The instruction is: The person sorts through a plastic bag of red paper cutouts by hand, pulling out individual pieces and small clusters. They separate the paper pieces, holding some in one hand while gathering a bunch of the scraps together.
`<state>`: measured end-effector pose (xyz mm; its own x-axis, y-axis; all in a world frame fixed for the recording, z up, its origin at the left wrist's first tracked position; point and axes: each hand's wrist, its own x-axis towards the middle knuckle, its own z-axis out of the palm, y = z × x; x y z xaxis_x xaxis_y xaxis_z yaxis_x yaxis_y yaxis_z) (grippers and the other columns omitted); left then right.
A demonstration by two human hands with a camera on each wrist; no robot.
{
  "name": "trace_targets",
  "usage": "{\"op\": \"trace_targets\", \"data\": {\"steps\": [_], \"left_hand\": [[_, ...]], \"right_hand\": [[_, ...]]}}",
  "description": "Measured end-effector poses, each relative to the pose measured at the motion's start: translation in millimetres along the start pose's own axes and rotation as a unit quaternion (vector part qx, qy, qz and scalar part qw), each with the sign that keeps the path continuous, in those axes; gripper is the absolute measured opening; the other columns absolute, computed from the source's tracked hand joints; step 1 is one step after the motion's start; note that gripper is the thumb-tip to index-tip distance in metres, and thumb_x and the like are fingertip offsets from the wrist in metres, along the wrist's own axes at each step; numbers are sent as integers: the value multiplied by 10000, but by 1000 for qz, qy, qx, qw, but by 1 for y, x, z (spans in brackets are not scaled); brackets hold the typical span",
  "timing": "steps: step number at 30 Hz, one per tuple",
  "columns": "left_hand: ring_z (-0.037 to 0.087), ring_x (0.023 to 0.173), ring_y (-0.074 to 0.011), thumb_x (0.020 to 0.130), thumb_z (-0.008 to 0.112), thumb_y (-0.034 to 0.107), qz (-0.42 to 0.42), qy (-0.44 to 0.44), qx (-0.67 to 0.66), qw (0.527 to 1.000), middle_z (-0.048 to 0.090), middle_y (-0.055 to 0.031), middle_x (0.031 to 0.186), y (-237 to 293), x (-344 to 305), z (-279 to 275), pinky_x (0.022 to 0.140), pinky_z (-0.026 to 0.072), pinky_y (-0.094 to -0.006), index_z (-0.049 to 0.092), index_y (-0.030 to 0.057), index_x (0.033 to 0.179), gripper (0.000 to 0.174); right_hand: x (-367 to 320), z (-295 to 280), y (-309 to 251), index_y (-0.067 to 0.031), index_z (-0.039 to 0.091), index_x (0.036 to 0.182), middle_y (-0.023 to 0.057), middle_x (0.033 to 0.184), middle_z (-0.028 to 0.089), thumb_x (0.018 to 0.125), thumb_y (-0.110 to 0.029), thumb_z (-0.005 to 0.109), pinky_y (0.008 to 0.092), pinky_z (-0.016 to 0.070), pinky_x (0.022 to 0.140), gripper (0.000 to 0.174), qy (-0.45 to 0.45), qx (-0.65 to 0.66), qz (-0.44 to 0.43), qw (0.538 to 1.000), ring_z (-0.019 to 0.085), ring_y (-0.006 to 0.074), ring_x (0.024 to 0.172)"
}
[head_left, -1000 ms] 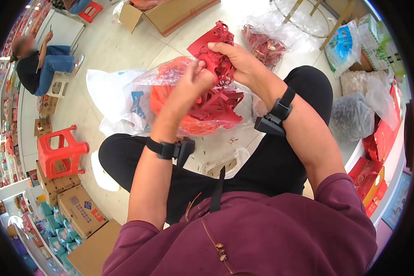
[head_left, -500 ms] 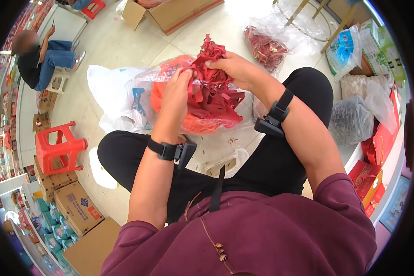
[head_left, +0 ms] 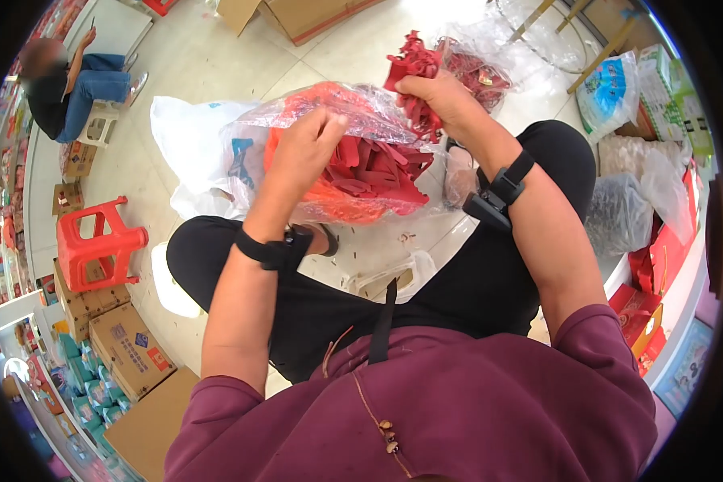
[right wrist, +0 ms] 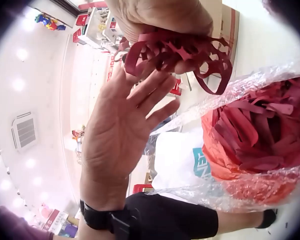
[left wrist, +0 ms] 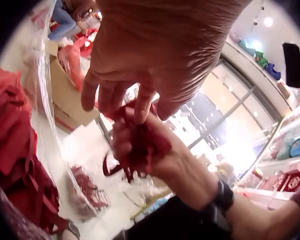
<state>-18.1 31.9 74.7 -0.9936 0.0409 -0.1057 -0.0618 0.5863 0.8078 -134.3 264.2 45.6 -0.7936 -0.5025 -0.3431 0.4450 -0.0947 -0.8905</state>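
The red cut-out bundle [head_left: 415,63] has moved rightward, to just right of upper centre, pinched in the right grip [head_left: 448,100], while the left grip [head_left: 301,146] is released, fingers loose, so the bundle seems parted from the red strips [head_left: 383,173] in the clear bag [head_left: 376,115].

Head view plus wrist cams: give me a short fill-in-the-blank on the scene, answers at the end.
1. The right hand grips a bunch of cut-out strips coloured ____.
2. The left hand holds ____.
3. Each wrist strap is coloured ____.
4. In the head view, the large red stool stands toward the picture's ____ edge.

Missing words: red; nothing; black; left.
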Motion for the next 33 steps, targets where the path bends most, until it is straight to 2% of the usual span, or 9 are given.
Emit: {"op": "trace_targets", "data": {"steps": [1,4,8,9,12,17,21,27,33], "left_hand": [[649,816,-338,915,670,355,-48,-53,48,996,659,-182,843,-10,0,-8,742,493,-418,651,-2,925,358],[647,892,-232,964,643,332,-79,-200,126,968,681,-113,980,-36,-15,-4,799,503,-355,642,-3,1059,348],[650,967,-270,949,651,350,-19,-218,121,968,677,-163,1017,-52,-27,21,846,499,-379,639,-11,1095,390],[643,991,-317,945,639,350,-9,-221,132,966,671,-181,1038,-53,-26,23,865,496,-403,641,0,1103,384],[636,1010,-348,941,627,343,18,-196,185,963,670,-189,1060,-67,-19,34,870,495,-421,644,15,1112,370],[638,1025,-358,941,624,330,-2,-224,205,953,674,-200,1076,-71,-10,41,884,500,-429,640,17,1143,373],[646,1083,-356,949,621,339,-2,-239,133,962,672,-215,1161,-79,-1,66,930,505,-423,610,1,1234,442],[640,1132,-359,949,626,338,-16,-249,133,959,667,-226,1204,-72,-2,79,962,501,-422,579,-9,1291,489],[636,1131,-366,945,626,346,-15,-246,162,955,665,-228,1202,-73,-3,76,964,495,-432,573,-5,1298,501]], "right_hand": [[-1,-4,0,7,630,1034,88,823,696,879,-106,653,273,505,506,193,25,-57,-12,998,623,106,606],[-4,-19,4,9,634,978,84,791,682,870,-119,642,285,501,500,168,76,-136,-6,988,619,118,588],[-4,-50,32,59,674,878,109,706,673,802,-146,643,300,492,532,221,35,-250,108,961,629,172,556],[-7,-50,36,63,653,818,124,701,667,783,-136,655,315,515,534,202,17,-266,121,956,646,199,567],[-19,-56,40,61,636,782,139,701,662,770,-128,670,338,547,539,192,5,-208,228,951,674,224,609],[-25,-77,50,55,625,947,161,770,679,797,-115,650,369,582,551,228,-3,-197,323,926,701,252,687],[-32,-85,68,36,643,947,157,787,691,809,-147,660,370,585,595,230,-33,-113,370,921,689,248,667],[-34,-79,76,59,656,915,148,780,693,789,-144,675,349,569,587,240,-56,-155,328,930,678,239,651],[-20,-68,66,24,685,855,99,747,671,772,-154,689,316,504,549,197,22,-247,260,933,628,186,604]]}}
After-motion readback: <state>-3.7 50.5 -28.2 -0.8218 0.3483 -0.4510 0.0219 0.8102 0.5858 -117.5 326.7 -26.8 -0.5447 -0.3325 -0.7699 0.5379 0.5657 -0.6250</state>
